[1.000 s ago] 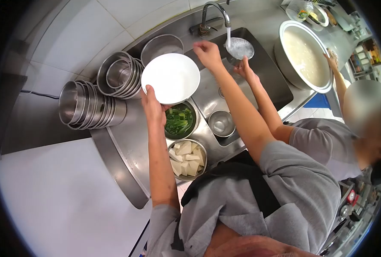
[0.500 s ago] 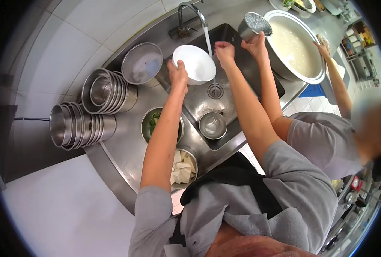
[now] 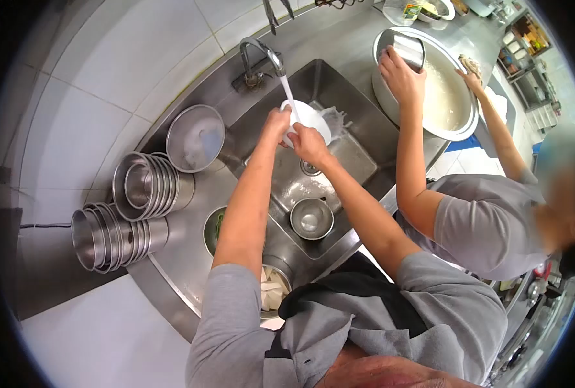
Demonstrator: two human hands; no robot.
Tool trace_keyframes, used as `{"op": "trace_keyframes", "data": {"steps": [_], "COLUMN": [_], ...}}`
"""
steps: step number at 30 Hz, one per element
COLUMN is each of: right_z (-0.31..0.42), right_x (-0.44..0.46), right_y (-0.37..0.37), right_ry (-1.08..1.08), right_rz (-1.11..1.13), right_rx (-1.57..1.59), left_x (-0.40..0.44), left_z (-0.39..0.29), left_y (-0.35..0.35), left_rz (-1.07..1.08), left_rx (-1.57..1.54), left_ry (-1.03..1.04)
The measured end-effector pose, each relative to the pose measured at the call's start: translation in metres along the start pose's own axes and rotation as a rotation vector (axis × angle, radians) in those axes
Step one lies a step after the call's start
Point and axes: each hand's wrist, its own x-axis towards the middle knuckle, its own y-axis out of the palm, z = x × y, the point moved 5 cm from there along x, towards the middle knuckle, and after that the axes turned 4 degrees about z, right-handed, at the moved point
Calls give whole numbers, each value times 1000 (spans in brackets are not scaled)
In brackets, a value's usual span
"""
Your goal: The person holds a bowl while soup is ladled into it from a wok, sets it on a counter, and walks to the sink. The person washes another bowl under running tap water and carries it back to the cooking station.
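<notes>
A white bowl (image 3: pixel 312 119) is held tilted under the running tap (image 3: pixel 261 48), and water splashes off its far side into the sink (image 3: pixel 358 155). My left hand (image 3: pixel 277 126) grips the bowl's left edge. On its near edge my right hand (image 3: pixel 310 143) is closed, partly overlapping the bowl. Below them in the sink stands a small metal bowl (image 3: pixel 312 218). To the left, a metal basin (image 3: pixel 195 138) holds suds and a bluish cloth or sponge.
Nested metal pots (image 3: pixel 151 187) lie stacked at the left. Bowls of greens (image 3: pixel 219 226) and white chunks (image 3: pixel 274 290) sit near my left arm. At right, a co-worker's hand (image 3: pixel 404 76) tips a metal container over a large pot (image 3: pixel 381 84) of whitish liquid.
The white bowl has moved under the water stream, and my right hand has come to grip it too. The co-worker's metal container has moved over the large pot and tipped.
</notes>
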Motion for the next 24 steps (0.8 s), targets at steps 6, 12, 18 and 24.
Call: {"op": "trace_keyframes", "data": {"steps": [6,12,18,24], "right_z": [-108,-78,-43,-98], "right_x": [42,70,40,96], "right_y": [12,10,18,61], "right_ry": [607,279,-165,61], "right_rz": [-510,-198,513,163], "right_rx": [1573,628,282,46], "left_x": [-7,0,6,-34], "left_z": [-27,32,96,66], "left_y": [37,28,27,51], "left_rz": [-191,-94,-11,-101], "left_rx": [338,-442,-710,-689], "left_ry": [489,43,-127,-43]}}
